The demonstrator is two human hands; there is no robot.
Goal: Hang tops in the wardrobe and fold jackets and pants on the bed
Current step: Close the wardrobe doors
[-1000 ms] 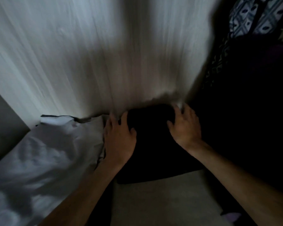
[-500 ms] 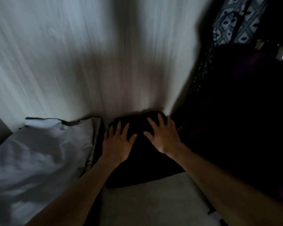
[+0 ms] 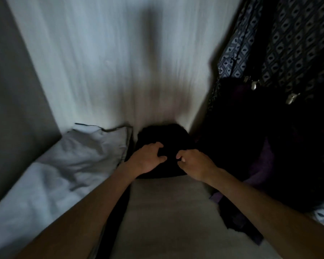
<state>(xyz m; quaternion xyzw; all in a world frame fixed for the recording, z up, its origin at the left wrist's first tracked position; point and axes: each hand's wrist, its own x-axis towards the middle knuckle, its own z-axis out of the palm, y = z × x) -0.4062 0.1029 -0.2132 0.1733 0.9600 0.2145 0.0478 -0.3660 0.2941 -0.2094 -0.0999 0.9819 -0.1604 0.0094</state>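
Presently a black folded garment point(image 3: 163, 133) is lying at the back edge of the pale beige wardrobe shelf point(image 3: 166, 212), meeting the white wood-grain back panel point(image 3: 110, 71), nearer the back right corner. Both hands are resting on top of it. The left hand point(image 3: 145, 160) is curling its fingers and thumb into the dark fabric, grasping a fold. The right hand point(image 3: 196, 164), just beside it, is likewise clenching, seemingly pinching the same cloth, though the gloom is hiding the exact hold. A crumpled pale grey cloth point(image 3: 73, 165) is lying along the shelf's left edge, just beside the garment. A blue-and-white diamond-patterned top point(image 3: 236, 49) is hanging above the right edge, with shiny metal clips point(image 3: 253, 86) dangling beside it.
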